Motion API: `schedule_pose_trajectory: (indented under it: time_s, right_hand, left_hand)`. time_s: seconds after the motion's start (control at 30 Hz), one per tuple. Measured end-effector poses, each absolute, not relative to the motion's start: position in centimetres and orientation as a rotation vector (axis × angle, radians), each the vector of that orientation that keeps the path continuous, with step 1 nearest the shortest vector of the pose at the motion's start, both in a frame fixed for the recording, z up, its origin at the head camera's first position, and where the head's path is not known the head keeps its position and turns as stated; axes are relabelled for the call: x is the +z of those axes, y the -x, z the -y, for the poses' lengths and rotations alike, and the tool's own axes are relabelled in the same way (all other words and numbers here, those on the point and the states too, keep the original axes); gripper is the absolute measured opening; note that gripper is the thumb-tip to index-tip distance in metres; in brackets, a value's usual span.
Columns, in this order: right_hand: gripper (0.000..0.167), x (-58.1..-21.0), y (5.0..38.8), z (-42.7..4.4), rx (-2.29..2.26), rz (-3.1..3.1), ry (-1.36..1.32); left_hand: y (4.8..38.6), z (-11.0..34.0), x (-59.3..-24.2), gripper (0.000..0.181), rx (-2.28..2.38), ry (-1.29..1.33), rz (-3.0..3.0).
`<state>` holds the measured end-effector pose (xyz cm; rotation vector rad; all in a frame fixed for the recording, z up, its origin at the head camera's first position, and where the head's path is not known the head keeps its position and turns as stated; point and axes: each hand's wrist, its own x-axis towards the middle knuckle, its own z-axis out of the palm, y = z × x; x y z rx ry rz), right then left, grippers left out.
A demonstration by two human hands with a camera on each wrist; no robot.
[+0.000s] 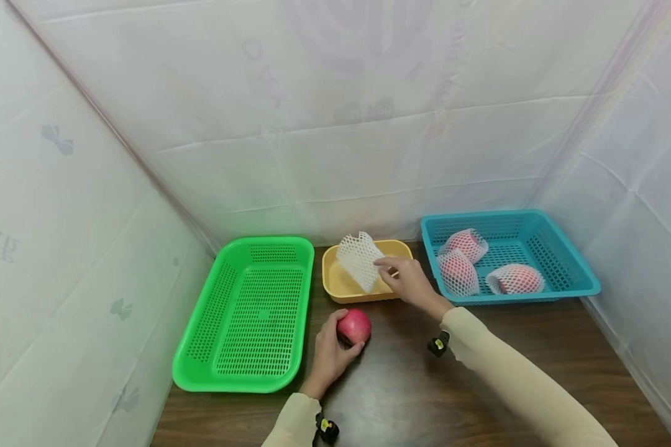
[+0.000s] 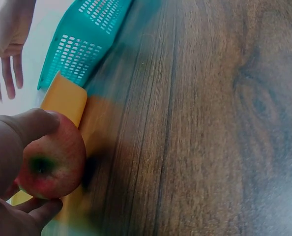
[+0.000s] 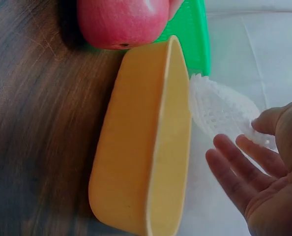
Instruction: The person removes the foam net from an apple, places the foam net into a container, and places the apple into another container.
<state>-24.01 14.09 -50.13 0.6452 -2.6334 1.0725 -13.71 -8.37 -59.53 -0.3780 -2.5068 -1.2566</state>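
Observation:
A red apple [image 1: 355, 326] is gripped between the thumb and fingers of my left hand [image 1: 330, 354], in front of the yellow container [image 1: 335, 284]. My right hand [image 1: 409, 280] pinches one end of a white foam net [image 1: 360, 261] above that container. The right wrist view shows the net [image 3: 222, 108] between thumb and fingers of my hand [image 3: 269, 172], beyond the yellow rim [image 3: 158, 142]. In the left wrist view, thumb and fingertips hold the apple [image 2: 55, 160] at its sides.
A green basket [image 1: 260, 323] with nothing in it stands at the left. At the right, a blue basket [image 1: 565, 273] holds three net-wrapped red fruits [image 1: 517, 279]. White sheeting [image 1: 335, 155] rises behind and at both sides of the dark wooden table [image 1: 402, 385].

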Motion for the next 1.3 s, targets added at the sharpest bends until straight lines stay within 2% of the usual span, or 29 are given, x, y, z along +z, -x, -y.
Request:
schedule_pose_trajectory:
  time_s: [0.37,0.67,0.9,1.07,1.3]
  right_hand:
    - [0.035,-51.3,24.9,-12.1,1.170,2.783,-0.735]
    - [0.051,-52.3,25.7,-10.9,1.198,2.958,-0.945]
    - [0.049,-52.9,26.2,-10.6,1.014,3.118,-1.055]
    - [0.047,-53.2,26.5,-10.5,0.917,3.216,-1.021]
    - [0.054,-53.5,26.6,-10.3,0.769,3.310,-0.954]
  left_hand:
    - [13.8,8.5,-59.5,0.073,-1.267,0.382,2.529]
    - [13.8,8.5,-59.4,0.073,-1.267,0.372,2.524]
    - [13.7,8.4,-59.4,0.073,-1.265,0.367,2.523]
    - [13.7,8.4,-59.5,0.072,-1.219,0.384,2.492]
    - [13.5,8.3,-59.3,0.072,-1.243,0.377,2.494]
